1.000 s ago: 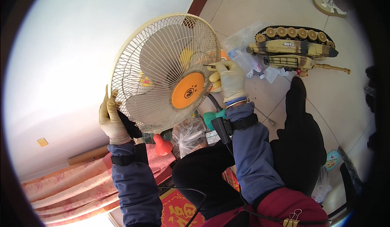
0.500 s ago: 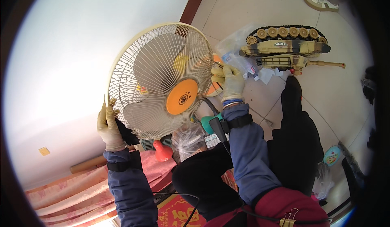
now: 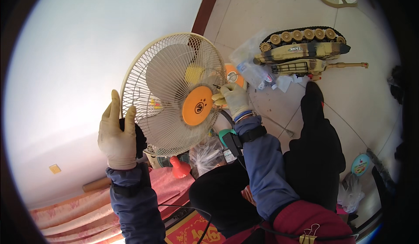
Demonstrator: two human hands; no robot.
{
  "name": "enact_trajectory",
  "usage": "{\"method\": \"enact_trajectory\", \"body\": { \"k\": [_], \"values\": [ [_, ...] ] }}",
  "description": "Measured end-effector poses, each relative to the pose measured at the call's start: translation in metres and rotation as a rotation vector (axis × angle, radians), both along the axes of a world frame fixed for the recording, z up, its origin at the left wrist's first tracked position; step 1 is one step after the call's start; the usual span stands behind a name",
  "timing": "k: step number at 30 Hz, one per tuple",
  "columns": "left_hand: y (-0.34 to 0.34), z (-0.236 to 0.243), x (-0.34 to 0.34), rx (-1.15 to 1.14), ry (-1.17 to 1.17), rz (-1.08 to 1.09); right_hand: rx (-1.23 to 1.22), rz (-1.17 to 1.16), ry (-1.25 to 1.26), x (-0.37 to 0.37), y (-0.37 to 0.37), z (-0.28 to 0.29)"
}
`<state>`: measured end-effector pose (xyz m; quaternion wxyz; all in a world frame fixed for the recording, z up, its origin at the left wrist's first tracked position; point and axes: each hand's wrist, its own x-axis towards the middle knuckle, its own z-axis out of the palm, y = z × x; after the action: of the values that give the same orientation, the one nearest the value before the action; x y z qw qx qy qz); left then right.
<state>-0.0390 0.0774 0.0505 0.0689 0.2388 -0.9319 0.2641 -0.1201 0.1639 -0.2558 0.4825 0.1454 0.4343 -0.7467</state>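
Note:
An electric fan with a cream wire guard and orange centre stands between my hands. My left hand, in a pale glove, is beside the guard's left edge. Its fingers point up, and a black cloth is tucked between thumb and palm. On the other side, my gloved right hand has its fingers pinched together at the guard's right edge. A thin dark piece pokes out above those fingertips, too small to name. Behind this hand shows part of the orange fan base.
A camouflage toy tank lies on the tiled floor at far right, near a plastic bottle in clear wrapping. Below the fan are a red funnel-like object and a clear plastic bag. A white wall rises at left.
My left hand has come away from the guard's edge, its fingers now raised. My right hand has moved left and down along the guard's right side.

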Motion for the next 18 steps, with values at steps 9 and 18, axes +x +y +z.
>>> {"method": "enact_trajectory", "body": {
  "k": [9,18],
  "values": [
    [-0.013,-0.011,-0.031,0.115,-0.034,0.202,-0.102,-0.029,-0.066,0.004,-0.002,0.001],
    [-0.037,-0.021,-0.007,0.684,0.442,0.216,-0.087,-0.222,-0.154,-0.006,0.011,-0.015]
  ]
}}
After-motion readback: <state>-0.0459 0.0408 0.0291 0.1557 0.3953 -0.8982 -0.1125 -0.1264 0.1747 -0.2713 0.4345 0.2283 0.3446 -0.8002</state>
